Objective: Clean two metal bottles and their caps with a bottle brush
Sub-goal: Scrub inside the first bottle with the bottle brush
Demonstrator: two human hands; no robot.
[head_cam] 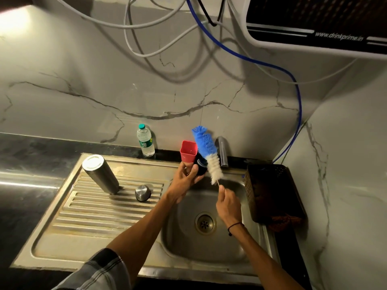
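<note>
Far L of the steel sink unit (62, 237), on the ribbed drainboard near its back edge: tall cylindrical brushed-metal bottle (100, 174), standing mouth-down. Just R of it, apart, a small round metal cap (142, 192) on the ribs. Behind, on the dark worktop by the wall, a clear plastic water bottle w/ green cap (145, 140). Over the basin's back L edge, L hand (184, 181) grips a dark round cap (201, 166), thumb across its side; a red square plastic cup (188, 151) sits just behind the fingers. R hand (227, 203) pinches the thin handle of a blue-and-white bristle bottle brush (207, 152), bristles touching the dark cap. Steel tap (223, 151) behind. Dark perforated basket (272, 191) on the sink's R edge.
</note>
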